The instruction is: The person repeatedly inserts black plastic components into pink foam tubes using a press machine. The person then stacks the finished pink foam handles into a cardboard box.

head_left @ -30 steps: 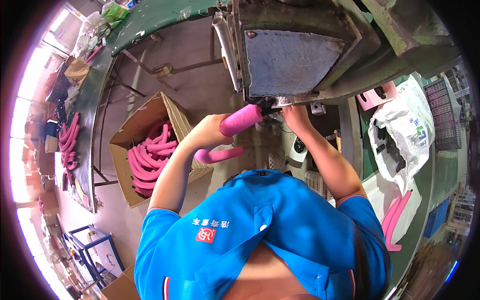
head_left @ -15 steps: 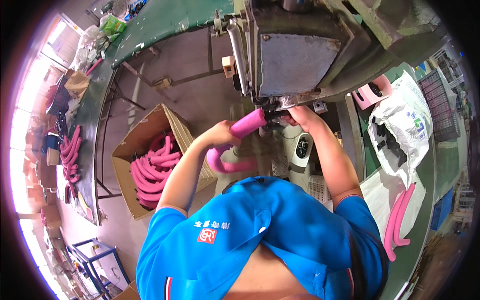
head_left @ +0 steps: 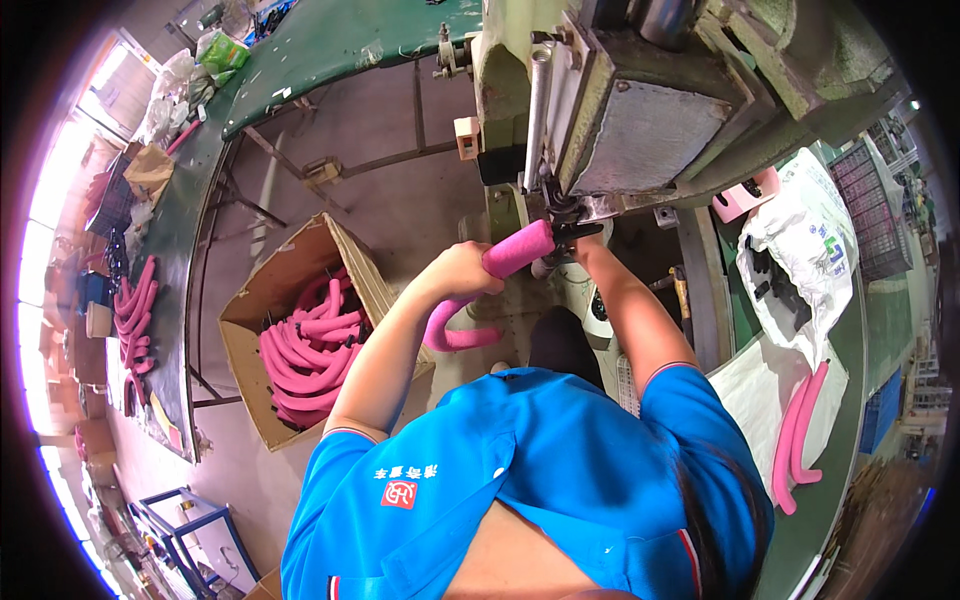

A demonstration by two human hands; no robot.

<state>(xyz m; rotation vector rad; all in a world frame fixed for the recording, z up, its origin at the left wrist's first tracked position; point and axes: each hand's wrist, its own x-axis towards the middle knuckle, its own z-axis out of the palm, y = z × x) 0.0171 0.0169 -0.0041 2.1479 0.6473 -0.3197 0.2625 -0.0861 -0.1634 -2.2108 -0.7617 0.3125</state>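
Note:
My left hand (head_left: pixel 467 272) is wrapped round a bent tube with a pink foam sleeve (head_left: pixel 520 250). One end of the tube points up and right to the head of a press-like machine (head_left: pixel 650 135), while its curved other end hangs below my wrist. At the raised end sits a black part (head_left: pixel 578 231), close under the machine's metal tooling. My right hand (head_left: pixel 590 250) is closed beside that part, just below the tooling. Its fingertips are mostly hidden, so what they grip cannot be made out.
A cardboard box (head_left: pixel 245 340) full of pink foam-covered tubes stands on the floor to my left. More pink tubes (head_left: pixel 135 310) lie on the left bench. On the right bench are a white sack of black parts (head_left: pixel 800 250), a pink container (head_left: pixel 745 195) and two pink tubes (head_left: pixel 795 440).
The view has shifted, and the machine now appears farther right. My hands and the tube also appear farther right, with the tube still in my left hand. A dark-clothed leg now shows below.

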